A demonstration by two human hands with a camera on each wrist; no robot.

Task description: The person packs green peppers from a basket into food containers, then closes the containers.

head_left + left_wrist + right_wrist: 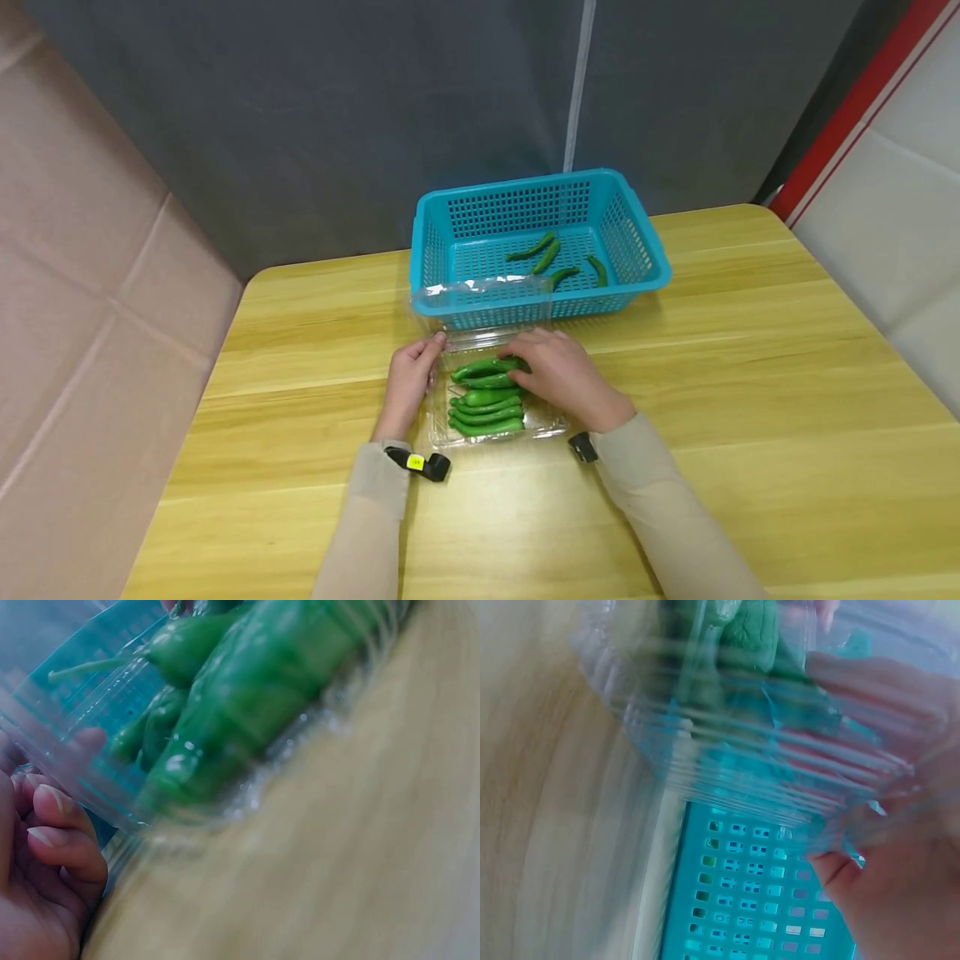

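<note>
A clear plastic clamshell box (551, 429) lies with its lid raised against the basket. Several green peppers (486, 408) are lined up crosswise inside it. At the box's back left corner, my left hand (408, 379) grips the edge; its curled fingers (71, 851) show outside the clear wall in the left wrist view. My right hand (562, 371) reaches over the box's right side, thumb and fingers around the right end of the rearmost pepper (480, 367). Through the ribbed plastic, the right wrist view shows that hand blurred beside a pepper (750, 637).
A blue plastic basket (652, 267) stands directly behind the box, with several green peppers (547, 257) scattered on its floor. Both stand on a wooden table (750, 375). A grey partition (337, 125) rises behind the table.
</note>
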